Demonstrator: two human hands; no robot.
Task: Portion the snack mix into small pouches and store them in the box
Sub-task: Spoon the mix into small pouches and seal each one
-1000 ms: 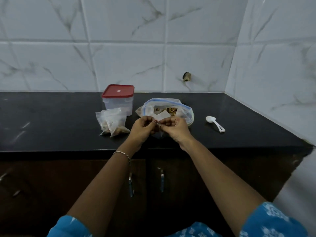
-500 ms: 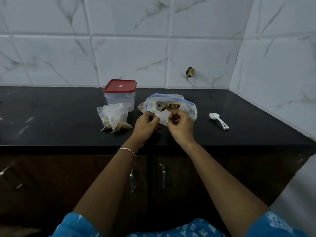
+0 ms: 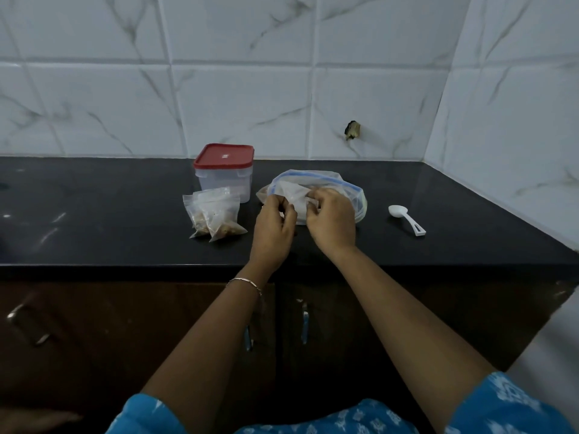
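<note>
My left hand (image 3: 274, 231) and my right hand (image 3: 330, 222) both pinch the top of a small clear pouch (image 3: 293, 195), holding it upright in front of the large zip bag of snack mix (image 3: 341, 186) with a blue seal. Two filled small pouches (image 3: 216, 214) lean together on the black counter to the left. Behind them stands a clear plastic box with a red lid (image 3: 224, 170), closed. A white plastic spoon (image 3: 405, 219) lies on the counter to the right of the big bag.
The black counter (image 3: 94, 214) runs along a white marble-tiled wall, with a corner wall on the right. Its front edge lies just under my wrists. Dark cabinet doors with metal handles (image 3: 304, 327) are below.
Both hands have lifted the small pouch higher and further toward the big bag. The view has tilted down slightly.
</note>
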